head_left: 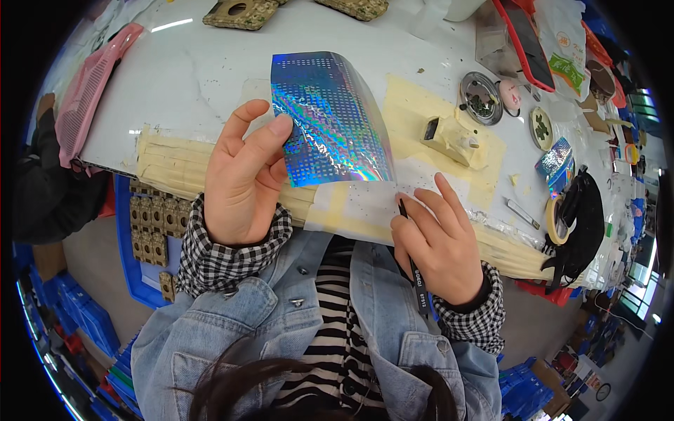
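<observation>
My left hand [239,175] pinches the left edge of a shiny blue holographic sheet [330,119] between thumb and fingers. Rows of tiny marks cover the sheet, which curves slightly and is held up over the table's near edge. To its lower right, my right hand [442,245] grips a pair of slim black tweezers [420,284], their tip pointing up and away from me. White paper [351,210] sprinkled with small dark specks lies under both, taped along the edge. A tape-wrapped block [449,137] stands on yellow tape beyond my right hand.
Farther right are a round metal dish [481,98], a small dish of dark green pieces [540,128], a red-cased phone [526,45], a tape roll [558,221] and a black pouch [579,224]. A pink basket [91,91] stands left, above a blue tray [126,245] of camouflage-patterned parts.
</observation>
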Motion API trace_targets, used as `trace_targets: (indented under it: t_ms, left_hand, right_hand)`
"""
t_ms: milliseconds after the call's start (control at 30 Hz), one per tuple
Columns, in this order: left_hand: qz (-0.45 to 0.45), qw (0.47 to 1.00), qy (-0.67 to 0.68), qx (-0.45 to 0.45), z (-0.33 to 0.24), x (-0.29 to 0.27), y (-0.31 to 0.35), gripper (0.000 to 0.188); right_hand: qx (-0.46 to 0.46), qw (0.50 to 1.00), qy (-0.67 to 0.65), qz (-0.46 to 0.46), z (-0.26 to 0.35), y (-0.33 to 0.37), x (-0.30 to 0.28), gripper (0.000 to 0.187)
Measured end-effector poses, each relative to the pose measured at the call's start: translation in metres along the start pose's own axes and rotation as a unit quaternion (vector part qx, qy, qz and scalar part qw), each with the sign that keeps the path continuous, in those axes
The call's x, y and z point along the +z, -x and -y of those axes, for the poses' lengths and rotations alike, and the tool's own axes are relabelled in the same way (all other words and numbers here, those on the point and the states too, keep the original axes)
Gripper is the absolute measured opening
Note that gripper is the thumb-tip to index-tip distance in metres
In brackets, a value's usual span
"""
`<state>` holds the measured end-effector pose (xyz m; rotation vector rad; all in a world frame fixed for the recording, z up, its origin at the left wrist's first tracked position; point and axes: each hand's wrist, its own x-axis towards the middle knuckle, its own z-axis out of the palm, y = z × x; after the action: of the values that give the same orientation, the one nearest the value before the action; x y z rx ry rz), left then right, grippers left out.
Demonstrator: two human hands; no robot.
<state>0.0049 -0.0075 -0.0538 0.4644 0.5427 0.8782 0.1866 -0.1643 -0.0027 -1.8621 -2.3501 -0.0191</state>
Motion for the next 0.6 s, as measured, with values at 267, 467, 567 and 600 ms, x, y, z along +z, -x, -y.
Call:
trace_targets:
  t_ms: [267, 467, 567, 600]
  left_hand:
    - [0.004, 1.000, -0.016, -0.011, -0.0019, 0.0011, 0.0015, 0.035]
    - [0.007, 1.000, -0.023, -0.011, -0.0020, 0.0025, 0.0008, 0.036]
    - [0.006, 1.000, -0.023, -0.007, -0.0013, 0.0014, 0.0013, 0.036]
    - [0.008, 1.000, -0.021, -0.007, -0.0013, 0.0014, 0.0013, 0.036]
  right_hand:
    - [0.011, 0.999, -0.039, -0.026, -0.0052, 0.0047, -0.0019, 0.026]
    - [-0.016, 1.000, -0.002, 0.023, -0.0004, 0.0022, -0.0024, 0.026]
    - [-0.015, 0.999, -0.035, 0.039, -0.0015, 0.0014, -0.0044, 0.025]
    - [-0.011, 0.998, -0.053, 0.044, -0.0020, 0.0012, -0.0062, 0.025]
